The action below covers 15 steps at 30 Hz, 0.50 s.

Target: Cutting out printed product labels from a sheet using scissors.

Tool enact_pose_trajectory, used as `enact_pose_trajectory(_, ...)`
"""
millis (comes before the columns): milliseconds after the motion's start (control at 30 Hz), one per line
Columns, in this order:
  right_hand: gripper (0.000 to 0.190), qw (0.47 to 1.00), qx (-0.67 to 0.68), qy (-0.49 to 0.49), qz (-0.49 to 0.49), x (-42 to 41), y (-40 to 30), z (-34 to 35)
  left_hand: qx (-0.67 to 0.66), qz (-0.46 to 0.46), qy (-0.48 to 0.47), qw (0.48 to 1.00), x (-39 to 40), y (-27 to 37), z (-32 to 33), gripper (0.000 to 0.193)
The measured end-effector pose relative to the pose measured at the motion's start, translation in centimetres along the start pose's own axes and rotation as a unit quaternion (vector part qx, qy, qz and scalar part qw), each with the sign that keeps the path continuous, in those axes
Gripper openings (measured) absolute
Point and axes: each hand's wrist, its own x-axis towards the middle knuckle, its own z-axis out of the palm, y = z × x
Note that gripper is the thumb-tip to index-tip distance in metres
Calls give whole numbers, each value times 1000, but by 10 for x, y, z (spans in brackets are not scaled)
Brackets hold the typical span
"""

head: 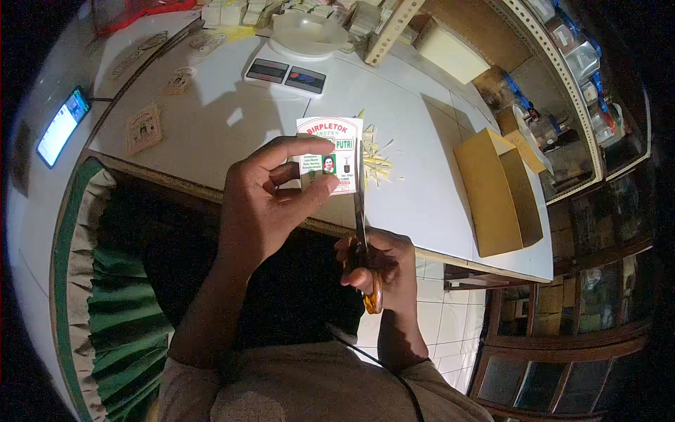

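My left hand (269, 195) pinches a printed paper label (343, 182) between thumb and fingers, above the table's near edge. The label is white with red and green print and a small picture. In my right hand (385, 264) is a pair of scissors (360, 211) with amber-coloured handles. Their blades point away from me and lie along the label's right edge; how far they are parted cannot be told. Beyond the label, thin yellowish paper strips (377, 166) lie in a loose heap on the white table (422, 174).
A white kitchen scale (287, 76) with a bowl (308, 34) stands at the back, before stacked paper bundles (232, 13). An open cardboard box (488, 195) is at the right, near a perforated metal rack post (393, 31). At the left are a lit phone (63, 126) and a flat printed packet (143, 129).
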Motion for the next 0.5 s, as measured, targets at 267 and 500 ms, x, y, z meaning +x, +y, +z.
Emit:
enact_pose_trajectory(267,61,999,-36,7,-29,-1,7,2,-20,-19,1,1000,1,0,-1,29)
enact_pose_trajectory(500,57,999,-33,9,18,-2,1,4,-28,-63,-1,998,2,3,-3,31)
